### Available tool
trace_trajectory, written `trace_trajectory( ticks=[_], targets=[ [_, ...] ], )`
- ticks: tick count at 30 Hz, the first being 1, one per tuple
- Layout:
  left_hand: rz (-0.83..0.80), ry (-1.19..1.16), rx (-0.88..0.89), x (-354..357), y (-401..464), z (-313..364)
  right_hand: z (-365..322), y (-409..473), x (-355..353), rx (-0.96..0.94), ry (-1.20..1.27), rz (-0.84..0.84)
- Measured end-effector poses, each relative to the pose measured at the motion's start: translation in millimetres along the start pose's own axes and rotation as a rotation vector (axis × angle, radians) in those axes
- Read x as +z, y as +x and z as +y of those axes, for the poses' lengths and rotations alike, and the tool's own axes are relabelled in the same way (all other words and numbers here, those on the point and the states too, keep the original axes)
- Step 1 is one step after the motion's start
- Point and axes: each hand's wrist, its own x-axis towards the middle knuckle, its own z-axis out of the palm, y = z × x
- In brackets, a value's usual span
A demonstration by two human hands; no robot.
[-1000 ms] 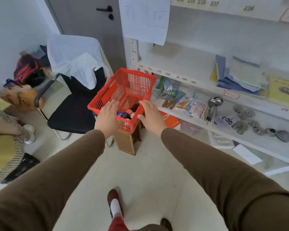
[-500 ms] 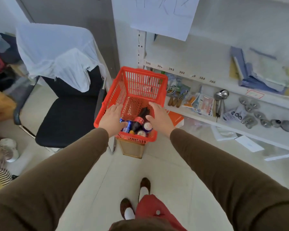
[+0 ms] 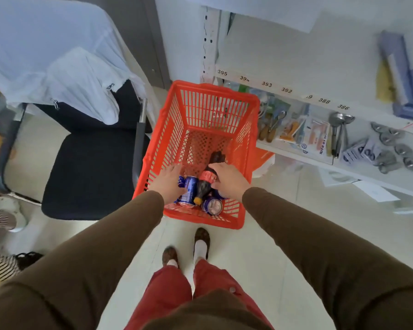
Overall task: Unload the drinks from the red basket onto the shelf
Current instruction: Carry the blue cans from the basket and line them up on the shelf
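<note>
Both my hands are down inside the red basket (image 3: 215,108), which sits in the middle of the frame, just left of the white shelf (image 3: 303,55) that fills the upper right. My right hand (image 3: 228,178) lies over the dark cola bottle (image 3: 206,179), which lies on its side near the basket's lower end with its yellow cap pointing toward me; my fingers (image 3: 216,166) curl across its red label, touching it, though I cannot tell whether they have closed around it. My left hand (image 3: 168,183) reaches in palm down, fingers loosely together and slightly bent, resting over the blue cans (image 3: 188,190) packed beside the bottle; whether I grip one is hidden beneath my palm. Another can (image 3: 212,206) lies below my right hand with its silver end facing up. The far half of the basket floor shows bare red mesh. On the shelf's lower level at right lie ladles (image 3: 339,129) and packaged utensils. A black chair (image 3: 91,172) draped with white cloth (image 3: 65,65) stands at the left, and my shoes (image 3: 200,242) show at the bottom centre.
</note>
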Motion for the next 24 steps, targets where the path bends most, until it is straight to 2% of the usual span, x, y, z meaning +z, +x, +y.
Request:
trace_trajectory(
  ticks=[3,9,16,21,24],
  targets=[
    [-0.055,0.033,0.009,9.7,19.1,-4.7,10.7,11.9,11.9,0.014,-0.041,-0.083],
    [-0.146,0.101,0.106,26.4,49.4,-5.2,21.1,31.2,23.0,0.037,-0.161,-0.145],
    [-0.248,0.095,0.460,59.6,57.5,14.9,22.3,46.9,35.9,0.105,-0.220,-0.229],
    [-0.278,0.226,0.586,75.0,65.4,18.7,24.7,52.3,45.9,0.136,-0.266,-0.259],
    [-0.301,0.227,0.589,81.4,67.8,21.9,27.8,55.3,45.8,0.124,-0.302,-0.311]
  ],
)
